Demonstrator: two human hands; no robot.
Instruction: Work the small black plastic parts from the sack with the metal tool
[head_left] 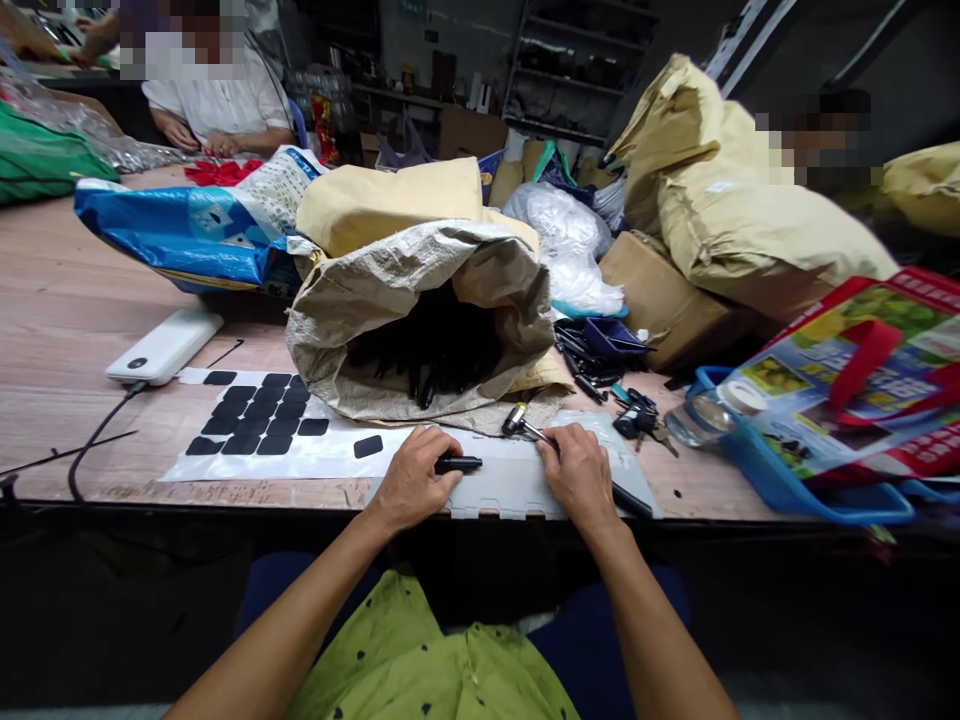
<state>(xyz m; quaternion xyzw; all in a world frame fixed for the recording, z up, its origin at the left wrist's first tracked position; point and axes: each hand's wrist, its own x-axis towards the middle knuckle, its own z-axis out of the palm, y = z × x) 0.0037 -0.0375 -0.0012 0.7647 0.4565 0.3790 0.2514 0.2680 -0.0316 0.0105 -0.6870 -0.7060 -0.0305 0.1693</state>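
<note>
My left hand (412, 478) is closed around a short black cylinder (463, 463) whose tip points right, just above a grey board (495, 490) at the table's front edge. My right hand (581, 475) grips a small hammer (529, 428). The hammer's head lies to the left of the fingers, and its black handle end sticks out below the palm. Straight ahead, an open woven sack (337, 375) gapes toward me, with dark slender pieces (431, 375) inside. Left of my left hand, black rounded-square stickers (259, 420) sit in rows on a white sheet (337, 460).
A white power bank (166, 346) with a cable lies at the left. On the right are keys (641, 420), a plastic bottle (701, 418), a blue basket (810, 490) and a colourful bag (862, 390). Beyond the sack are a blue bag (180, 225) and a co-worker in white (225, 100).
</note>
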